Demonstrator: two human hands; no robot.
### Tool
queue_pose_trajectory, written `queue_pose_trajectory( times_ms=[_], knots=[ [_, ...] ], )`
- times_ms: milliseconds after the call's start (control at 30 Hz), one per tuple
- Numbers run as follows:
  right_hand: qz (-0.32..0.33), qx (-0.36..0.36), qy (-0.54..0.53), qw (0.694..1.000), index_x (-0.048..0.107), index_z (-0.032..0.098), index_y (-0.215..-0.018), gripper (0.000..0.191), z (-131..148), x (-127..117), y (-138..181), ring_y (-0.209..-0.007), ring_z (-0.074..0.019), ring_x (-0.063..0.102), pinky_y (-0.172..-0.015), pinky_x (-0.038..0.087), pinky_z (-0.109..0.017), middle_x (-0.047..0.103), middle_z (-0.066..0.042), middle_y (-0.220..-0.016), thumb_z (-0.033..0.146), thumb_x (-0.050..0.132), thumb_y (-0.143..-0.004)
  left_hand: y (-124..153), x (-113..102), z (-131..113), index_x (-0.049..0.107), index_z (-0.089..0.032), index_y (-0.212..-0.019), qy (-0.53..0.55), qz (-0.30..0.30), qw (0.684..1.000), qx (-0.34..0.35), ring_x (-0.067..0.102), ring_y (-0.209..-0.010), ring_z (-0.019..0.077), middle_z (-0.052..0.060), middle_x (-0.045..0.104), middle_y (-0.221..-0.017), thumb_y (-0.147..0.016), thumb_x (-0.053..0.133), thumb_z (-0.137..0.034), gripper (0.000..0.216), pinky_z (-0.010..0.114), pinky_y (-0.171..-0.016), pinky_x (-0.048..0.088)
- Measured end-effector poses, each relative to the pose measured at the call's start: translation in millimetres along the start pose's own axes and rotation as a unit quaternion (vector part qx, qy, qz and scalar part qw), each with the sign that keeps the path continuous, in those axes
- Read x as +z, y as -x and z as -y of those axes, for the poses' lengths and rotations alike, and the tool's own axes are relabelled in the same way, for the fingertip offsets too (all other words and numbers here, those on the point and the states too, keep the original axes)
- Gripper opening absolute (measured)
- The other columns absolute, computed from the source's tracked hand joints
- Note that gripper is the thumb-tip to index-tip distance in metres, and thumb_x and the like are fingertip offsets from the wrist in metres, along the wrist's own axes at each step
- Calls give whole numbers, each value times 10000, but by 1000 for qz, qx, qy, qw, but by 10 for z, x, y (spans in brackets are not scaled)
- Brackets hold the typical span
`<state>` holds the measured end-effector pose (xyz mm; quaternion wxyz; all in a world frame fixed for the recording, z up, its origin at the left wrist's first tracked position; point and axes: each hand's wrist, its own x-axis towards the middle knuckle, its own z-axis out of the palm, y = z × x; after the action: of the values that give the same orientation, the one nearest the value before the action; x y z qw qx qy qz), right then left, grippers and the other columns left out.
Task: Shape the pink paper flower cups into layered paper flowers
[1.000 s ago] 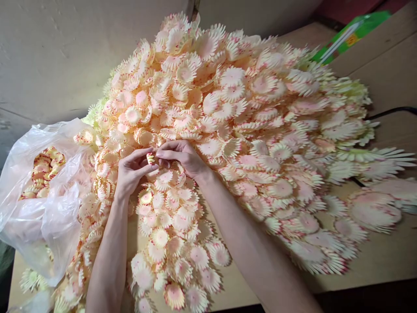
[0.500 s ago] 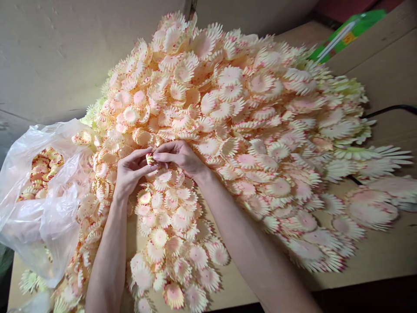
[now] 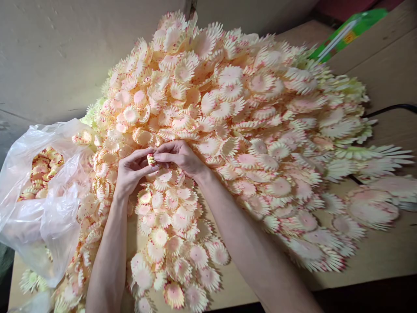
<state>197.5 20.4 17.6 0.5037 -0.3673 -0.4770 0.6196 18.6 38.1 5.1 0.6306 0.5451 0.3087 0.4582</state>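
A big heap of cream and pink fringed flower pieces (image 3: pixel 234 113) covers the wooden table (image 3: pixel 384 256). Over its near left side, my left hand (image 3: pixel 130 171) and my right hand (image 3: pixel 179 156) meet fingertip to fingertip. Both pinch one small flower piece (image 3: pixel 150 159) between them. The fingers of both hands are curled and closed on it. Loose flower pieces lie directly under both wrists.
A clear plastic bag (image 3: pixel 42 208) holding more flower pieces lies at the left. A green box (image 3: pixel 348 30) rests at the back right, and a black cable (image 3: pixel 391 108) runs along the right. A pale wall (image 3: pixel 58 56) stands behind the heap.
Almost nothing differs. Both hands stay together on the small flower piece, with only slight finger movement and a small shift of the view.
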Motion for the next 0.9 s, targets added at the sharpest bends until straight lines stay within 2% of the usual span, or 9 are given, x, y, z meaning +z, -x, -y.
queue_pose_trajectory(
  times_ms=[233,367,467,567,667,800,900],
  knots=[
    [-22,8,-36,999,655,152,-697,225,-53,10,-37,-504,-65,428,-486,328,-224,567,31,-575,364,729,-688,-3,-10,14,767,-257,-1022,-5,-30,1000,2,704,-902,140,39,757,-1039,-639,873,-212,400,252,-849,572],
    [-33,1,-31,999,645,158,-701,197,-49,11,-32,-498,-70,445,-479,320,-219,567,34,-558,341,714,-684,-7,27,-33,762,-245,-985,13,-64,998,4,618,-669,65,6,716,-846,-703,835,-319,301,182,-680,548],
    [-28,-5,-25,999,645,159,-682,150,-41,9,-29,-503,-69,446,-504,337,-223,569,34,-557,303,688,-680,-10,41,-53,760,-247,-986,26,-68,997,-1,536,-576,38,-25,643,-719,-736,811,-324,266,160,-626,521],
    [-22,-5,-21,1000,636,164,-669,132,-39,5,-29,-508,-71,446,-513,342,-229,563,35,-563,290,676,-677,-11,33,-46,762,-241,-999,26,-68,997,-11,541,-575,42,-24,630,-694,-746,804,-310,266,166,-616,515],
    [-18,-8,-9,1000,634,171,-658,131,-28,7,-21,-505,-76,442,-506,337,-237,557,33,-567,292,679,-683,-11,23,-23,766,-240,-994,12,-75,997,1,584,-607,50,-9,694,-768,-721,825,-273,282,181,-635,521],
    [-11,-23,12,1000,612,174,-597,326,-8,26,-2,-506,-84,442,-507,338,-251,538,19,-549,435,671,-783,-6,20,5,769,-236,-1004,-10,-69,997,19,670,-727,88,22,755,-928,-671,857,-237,345,211,-721,562],
    [-21,-21,37,999,629,171,-607,391,-4,46,-2,-483,-75,393,-463,278,-249,502,32,-527,521,736,-743,-3,19,15,768,-232,-1016,-19,-51,998,25,706,-828,123,38,767,-979,-666,860,-230,362,246,-804,581]
  ],
)
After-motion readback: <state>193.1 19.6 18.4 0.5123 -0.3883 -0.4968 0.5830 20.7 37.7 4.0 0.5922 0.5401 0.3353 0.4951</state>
